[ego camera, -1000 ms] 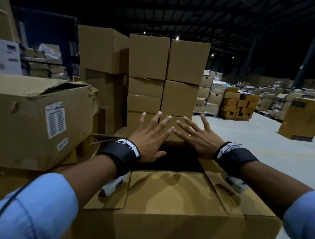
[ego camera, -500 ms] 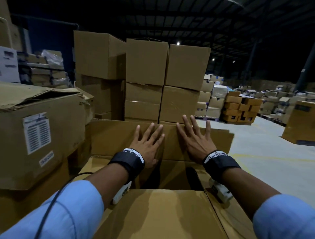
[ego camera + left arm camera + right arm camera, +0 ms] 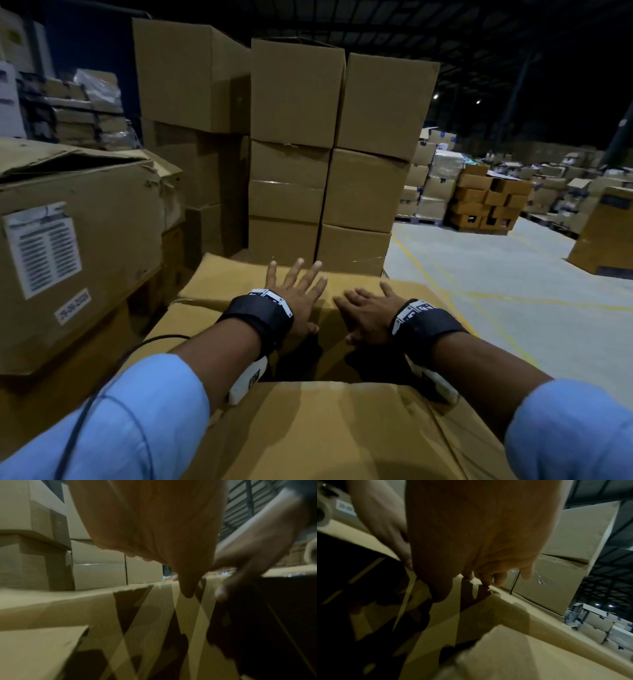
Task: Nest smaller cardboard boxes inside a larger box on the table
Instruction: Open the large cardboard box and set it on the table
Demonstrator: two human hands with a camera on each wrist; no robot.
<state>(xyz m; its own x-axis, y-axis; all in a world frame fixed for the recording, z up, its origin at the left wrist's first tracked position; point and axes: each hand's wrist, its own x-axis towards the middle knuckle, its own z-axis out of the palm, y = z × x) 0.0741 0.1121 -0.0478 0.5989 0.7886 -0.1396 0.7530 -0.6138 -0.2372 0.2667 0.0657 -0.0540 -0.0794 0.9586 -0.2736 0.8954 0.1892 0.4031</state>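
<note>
A large brown cardboard box (image 3: 329, 431) stands right in front of me, its near flap lying flat. Its far flap (image 3: 226, 284) leans away from me. My left hand (image 3: 298, 294) lies flat on that far flap with fingers spread. My right hand (image 3: 368, 310) presses flat on the same flap just to the right, fingers straight. Between the flaps a dark gap (image 3: 318, 363) opens into the box; what is inside stays hidden. In the left wrist view the left hand (image 3: 154, 534) rests against the flap (image 3: 85, 608). The right wrist view shows the right hand (image 3: 479, 540) on the flap's edge (image 3: 505, 601).
A worn box with a white label (image 3: 42, 248) sits close on the left. Tall stacks of sealed boxes (image 3: 335, 154) rise just behind the large box. On the right lies grey floor (image 3: 496, 274) with yellow lines, with pallets of boxes (image 3: 486, 202) farther back.
The far flap was raised upright half a second ago; both flat hands have pushed it forward and down, so it now leans away from me. My view has dropped closer.
</note>
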